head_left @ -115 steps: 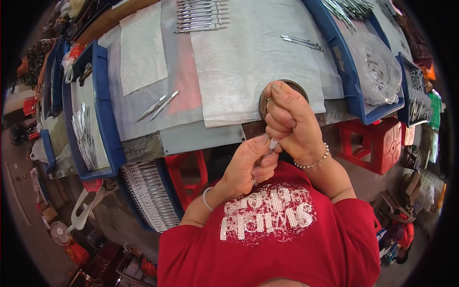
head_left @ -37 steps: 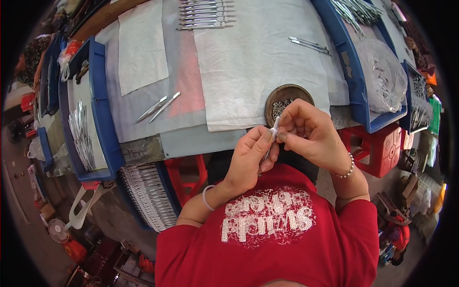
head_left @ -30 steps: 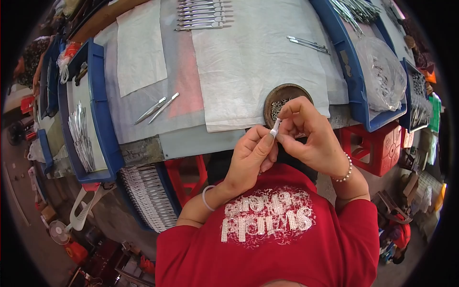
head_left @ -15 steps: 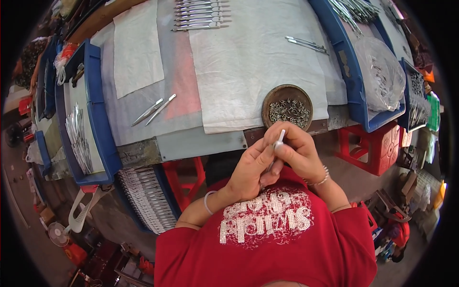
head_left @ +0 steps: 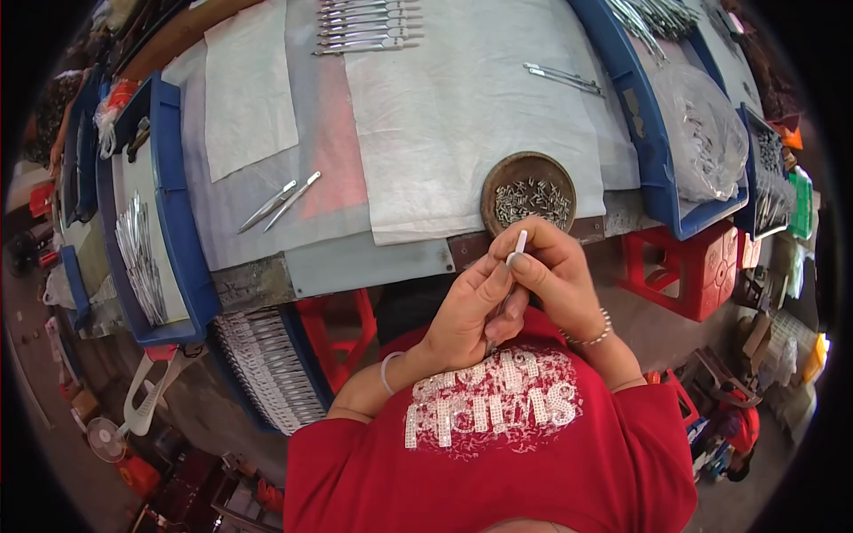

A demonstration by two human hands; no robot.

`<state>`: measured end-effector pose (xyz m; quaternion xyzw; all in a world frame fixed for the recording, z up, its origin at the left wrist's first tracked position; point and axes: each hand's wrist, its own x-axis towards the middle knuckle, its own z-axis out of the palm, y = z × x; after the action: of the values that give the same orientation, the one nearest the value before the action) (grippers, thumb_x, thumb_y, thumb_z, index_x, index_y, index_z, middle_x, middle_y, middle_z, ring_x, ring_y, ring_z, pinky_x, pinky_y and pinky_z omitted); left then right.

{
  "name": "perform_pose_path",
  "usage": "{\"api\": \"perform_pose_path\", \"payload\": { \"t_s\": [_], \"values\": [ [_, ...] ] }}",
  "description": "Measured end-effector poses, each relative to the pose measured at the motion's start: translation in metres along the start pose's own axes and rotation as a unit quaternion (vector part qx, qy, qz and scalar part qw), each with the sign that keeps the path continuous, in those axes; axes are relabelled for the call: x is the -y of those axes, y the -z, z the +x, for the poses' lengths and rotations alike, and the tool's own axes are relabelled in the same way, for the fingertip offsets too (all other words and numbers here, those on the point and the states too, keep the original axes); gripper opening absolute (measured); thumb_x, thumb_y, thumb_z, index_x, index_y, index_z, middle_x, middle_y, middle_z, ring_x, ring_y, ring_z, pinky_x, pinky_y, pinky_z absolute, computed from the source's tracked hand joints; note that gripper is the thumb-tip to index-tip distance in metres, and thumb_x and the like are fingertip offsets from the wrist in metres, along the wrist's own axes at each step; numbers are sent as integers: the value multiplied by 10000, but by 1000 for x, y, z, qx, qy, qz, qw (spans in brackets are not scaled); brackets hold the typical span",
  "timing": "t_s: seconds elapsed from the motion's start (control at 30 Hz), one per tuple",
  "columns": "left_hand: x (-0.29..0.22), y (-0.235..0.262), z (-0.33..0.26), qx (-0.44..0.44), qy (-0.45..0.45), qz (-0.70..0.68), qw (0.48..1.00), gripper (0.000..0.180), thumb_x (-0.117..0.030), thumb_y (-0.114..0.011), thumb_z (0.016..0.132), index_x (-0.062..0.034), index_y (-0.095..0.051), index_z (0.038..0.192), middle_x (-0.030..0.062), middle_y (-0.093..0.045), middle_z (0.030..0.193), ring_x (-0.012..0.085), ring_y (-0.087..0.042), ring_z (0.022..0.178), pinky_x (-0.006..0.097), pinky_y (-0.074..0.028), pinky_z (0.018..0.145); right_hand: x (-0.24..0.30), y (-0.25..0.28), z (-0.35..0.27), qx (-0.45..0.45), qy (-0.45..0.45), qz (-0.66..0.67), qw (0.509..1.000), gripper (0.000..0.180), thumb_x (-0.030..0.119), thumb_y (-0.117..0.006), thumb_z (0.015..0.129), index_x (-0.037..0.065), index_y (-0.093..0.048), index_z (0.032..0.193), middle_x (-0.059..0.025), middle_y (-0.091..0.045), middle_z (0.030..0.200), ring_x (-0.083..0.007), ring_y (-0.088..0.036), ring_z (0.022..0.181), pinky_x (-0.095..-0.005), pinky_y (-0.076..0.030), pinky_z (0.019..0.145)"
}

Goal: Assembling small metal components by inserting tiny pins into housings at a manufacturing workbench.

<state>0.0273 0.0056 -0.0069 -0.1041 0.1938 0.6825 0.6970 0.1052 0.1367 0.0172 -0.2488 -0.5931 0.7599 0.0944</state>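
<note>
Close to my chest, just in front of the table edge, both hands are closed around one small metal piece (head_left: 522,240), apparently a drawing compass. Its pale, thin stem sticks up between the fingertips; most of its body is hidden. My right hand (head_left: 562,282) pinches it near the stem with thumb and fingers. My left hand (head_left: 469,311) grips it lower down, thumb against the right thumb. Right beyond the fingers stands a round brown bowl (head_left: 490,189) holding many small metal screws or pins (head_left: 533,202).
Several assembled compasses (head_left: 366,43) lie in a row at the far side. Two metal legs (head_left: 283,201) rest left, two thin metal parts (head_left: 564,78) right. Blue trays (head_left: 171,169) of metal parts flank the table (head_left: 444,115). A red stool (head_left: 702,280) stands at right.
The whole view has shifted slightly, with the table moving a little up and left. My hands keep their grip; the fingers have closed in somewhat around the stem's base.
</note>
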Motion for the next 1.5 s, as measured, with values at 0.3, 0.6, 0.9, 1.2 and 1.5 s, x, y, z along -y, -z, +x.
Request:
{"api": "perform_pose_path", "payload": {
  "t_s": [0.3,0.6,0.9,1.2,1.5],
  "values": [
    [-15,11,-7,65,-13,-6,998,367,-345,-394,1012,-35,-562,1116,11,-519,675,28,-339,437,202,-285,415,7,62,56,64,265,-611,744,31,32,-584,777,35,-580,808,-94,-546,797,-263,-561,738,-363,-428,717],
    [-18,17,-4,65,-13,-47,997,315,-317,-450,996,-31,-550,1083,30,-561,691,33,-341,418,200,-284,392,6,55,68,109,206,-677,698,92,59,-598,771,39,-524,823,-94,-501,789,-270,-505,741,-364,-402,724],
    [-22,15,-2,52,-15,-69,996,314,-333,-410,1010,-52,-546,1049,48,-583,672,39,-351,408,203,-296,390,28,45,46,57,110,-403,907,95,-38,-600,751,3,-517,771,-78,-538,768,-183,-529,679,-265,-415,606],
    [-22,10,1,51,-5,-83,995,320,-346,-395,1013,-57,-531,1005,41,-565,659,41,-352,407,193,-297,386,24,19,26,149,-8,-112,983,52,18,-563,841,-7,-539,802,-14,-561,769,-59,-507,710,-224,-428,621],
    [-18,4,1,-48,-64,88,993,249,-300,-438,1006,-61,-509,990,31,-518,666,47,-319,425,187,-282,408,37,14,24,124,-12,-291,949,72,21,-568,787,-7,-524,836,-58,-554,762,-93,-515,659,-256,-435,596]
  ]
}}
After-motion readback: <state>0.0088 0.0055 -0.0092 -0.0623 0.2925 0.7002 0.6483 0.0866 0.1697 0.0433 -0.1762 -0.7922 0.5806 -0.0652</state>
